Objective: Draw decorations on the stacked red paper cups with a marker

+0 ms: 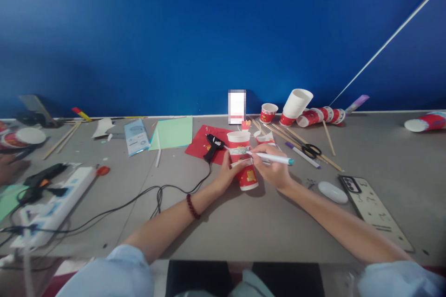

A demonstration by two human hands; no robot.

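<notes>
The left hand [226, 175] is closing its grip around a pair of red paper cups [249, 179], fingers partly hidden, at eight o'clock of them, with the blue wall [209, 46] marking twelve. The cups are sitting end to end over the table [278, 232], the lower one leaning; whether its base is touching down, I cannot tell. At three o'clock the right hand [273, 169] is pinching a white marker [273, 158] in a narrow grip, its tip pointing at the cup's patterned band.

Too firm a squeeze could be denting the thin paper; a loose one could be letting the pair roll or part at the joint, sending the tip astray. The glue gun [211, 152] is lying near at ten o'clock, its cord [174, 186] trailing toward eight; a snagging left forearm could be dragging it into the cups.
</notes>
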